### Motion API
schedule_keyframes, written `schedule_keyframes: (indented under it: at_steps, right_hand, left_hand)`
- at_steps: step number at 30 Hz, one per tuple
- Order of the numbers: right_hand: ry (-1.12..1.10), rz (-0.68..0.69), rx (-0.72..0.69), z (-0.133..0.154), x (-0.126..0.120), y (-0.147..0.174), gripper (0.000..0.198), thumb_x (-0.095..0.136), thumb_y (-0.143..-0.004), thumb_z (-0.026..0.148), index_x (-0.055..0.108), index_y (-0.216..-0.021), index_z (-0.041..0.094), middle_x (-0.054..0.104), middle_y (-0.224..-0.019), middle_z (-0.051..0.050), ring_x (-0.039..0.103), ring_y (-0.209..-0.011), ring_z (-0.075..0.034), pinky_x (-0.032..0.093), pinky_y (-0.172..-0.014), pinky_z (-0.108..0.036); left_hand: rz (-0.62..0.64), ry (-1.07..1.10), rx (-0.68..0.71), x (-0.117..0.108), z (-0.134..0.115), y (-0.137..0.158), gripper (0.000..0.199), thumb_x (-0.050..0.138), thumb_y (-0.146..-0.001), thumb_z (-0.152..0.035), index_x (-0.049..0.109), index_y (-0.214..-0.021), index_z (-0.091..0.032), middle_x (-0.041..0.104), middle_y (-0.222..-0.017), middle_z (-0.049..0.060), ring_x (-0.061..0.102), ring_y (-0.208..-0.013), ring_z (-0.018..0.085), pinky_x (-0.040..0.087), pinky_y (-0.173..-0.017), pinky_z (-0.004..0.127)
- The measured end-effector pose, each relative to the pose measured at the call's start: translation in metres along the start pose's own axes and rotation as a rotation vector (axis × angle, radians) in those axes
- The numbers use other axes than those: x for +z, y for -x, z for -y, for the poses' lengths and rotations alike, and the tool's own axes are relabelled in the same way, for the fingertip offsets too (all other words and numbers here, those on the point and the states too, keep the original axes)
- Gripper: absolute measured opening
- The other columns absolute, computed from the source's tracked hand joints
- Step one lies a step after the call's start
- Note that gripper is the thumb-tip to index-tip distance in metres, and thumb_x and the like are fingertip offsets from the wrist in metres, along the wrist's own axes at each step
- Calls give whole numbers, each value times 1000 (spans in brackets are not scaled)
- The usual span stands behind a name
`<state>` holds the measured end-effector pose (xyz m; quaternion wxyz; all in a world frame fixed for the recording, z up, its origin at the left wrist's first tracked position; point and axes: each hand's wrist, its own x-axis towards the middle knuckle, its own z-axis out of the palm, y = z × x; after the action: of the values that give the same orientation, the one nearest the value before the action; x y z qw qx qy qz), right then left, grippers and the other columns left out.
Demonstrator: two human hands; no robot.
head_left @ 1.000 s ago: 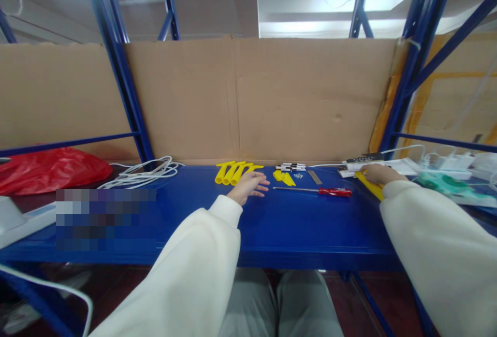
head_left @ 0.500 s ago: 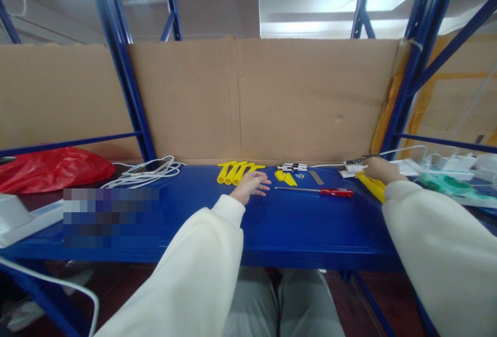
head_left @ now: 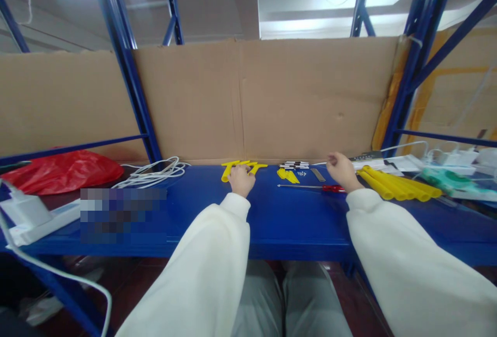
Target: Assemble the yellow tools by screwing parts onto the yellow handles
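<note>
My left hand (head_left: 241, 179) is over a row of yellow T-shaped pieces with hollow round ends (head_left: 225, 174) at the back of the blue table. Its fingers curl down onto one of them and hide part of the row. My right hand (head_left: 342, 170) hovers above the handle of a red screwdriver (head_left: 329, 188), fingers bent inward; anything inside them is hidden. Between my hands lie flat yellow pieces (head_left: 287, 175), small screws (head_left: 302, 174), a grey metal strip (head_left: 318, 175) and a stack of black-and-white parts (head_left: 294, 165).
Several yellow tubes (head_left: 398, 186) lie at the right, beside papers (head_left: 406, 163) and a green-and-white packet (head_left: 446, 181). At the left are coiled white cable (head_left: 163, 172), a red bag (head_left: 66, 170) and a white power strip (head_left: 50, 225). Cardboard (head_left: 306, 99) stands behind the table.
My left hand has moved slightly forward and left, onto the yellow T-shaped pieces, its fingers now curled. My right hand has come left from the yellow tubes to above the screwdriver handle.
</note>
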<state>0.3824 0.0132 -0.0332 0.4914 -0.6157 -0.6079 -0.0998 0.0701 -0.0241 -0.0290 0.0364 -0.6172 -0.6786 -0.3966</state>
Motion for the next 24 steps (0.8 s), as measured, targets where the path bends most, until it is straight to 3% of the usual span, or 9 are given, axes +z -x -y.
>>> schedule_keyframes:
  at_steps: [4,9,13,19,24]
  right_hand:
    - [9,58,-4,-7,0,6,22,54,-75,15,68,-93,18,73,-93,-10,69,-84,-23,54,-82,-37]
    - [25,103,9,-11,0,4,23,54,-76,13,68,-93,16,74,-93,-11,70,-84,-23,54,-82,-36]
    - [-5,127,-23,-11,2,4,23,55,-75,12,69,-93,16,75,-93,-11,70,-83,-22,55,-81,-34]
    - [-18,168,-8,-9,0,5,25,54,-75,10,69,-95,15,74,-95,-12,70,-84,-21,55,-84,-35]
    - [-11,206,12,-2,-6,7,26,53,-76,10,68,-97,14,74,-99,-13,70,-89,-22,54,-87,-35]
  left_hand:
    - [60,-194,-84,0,7,1,32,62,-83,-26,72,-114,-23,63,-131,13,50,-129,33,43,-102,48]
    - [137,-300,-52,10,12,0,41,62,-83,-41,68,-122,-29,59,-138,10,44,-134,34,36,-107,52]
    - [179,-355,-3,13,14,-1,46,63,-83,-45,66,-125,-26,58,-138,14,42,-135,35,35,-107,55]
    - [75,-220,35,10,11,-3,35,62,-84,-36,71,-116,-24,64,-131,14,47,-131,36,36,-106,54]
    - [-3,-47,-22,13,11,-8,35,61,-85,-41,73,-111,-21,68,-125,14,51,-129,34,38,-106,49]
